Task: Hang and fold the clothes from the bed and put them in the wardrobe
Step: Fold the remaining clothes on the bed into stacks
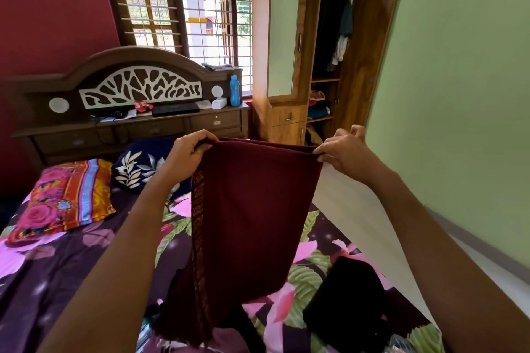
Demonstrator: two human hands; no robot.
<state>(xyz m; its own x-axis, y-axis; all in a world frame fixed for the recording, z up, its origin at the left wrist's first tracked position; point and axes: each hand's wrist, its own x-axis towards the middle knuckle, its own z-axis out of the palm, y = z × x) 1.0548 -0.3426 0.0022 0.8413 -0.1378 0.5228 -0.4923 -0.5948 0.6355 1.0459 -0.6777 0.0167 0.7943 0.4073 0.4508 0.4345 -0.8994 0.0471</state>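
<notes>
A maroon cloth with a patterned gold border down its left side hangs in front of me above the bed. My left hand grips its top left corner. My right hand pinches the top right corner, and the top edge runs nearly level between them. The cloth looks doubled over at the top. A black garment lies on the floral bedsheet at the lower right. The wooden wardrobe stands at the back right with its door open, clothes hanging on the rail and folded ones on the shelves.
Two pillows, one multicoloured and one navy with leaves, lie at the head of the bed. The headboard shelf holds a blue bottle, a white box and a black flat case. A strip of pale floor runs between bed and green wall.
</notes>
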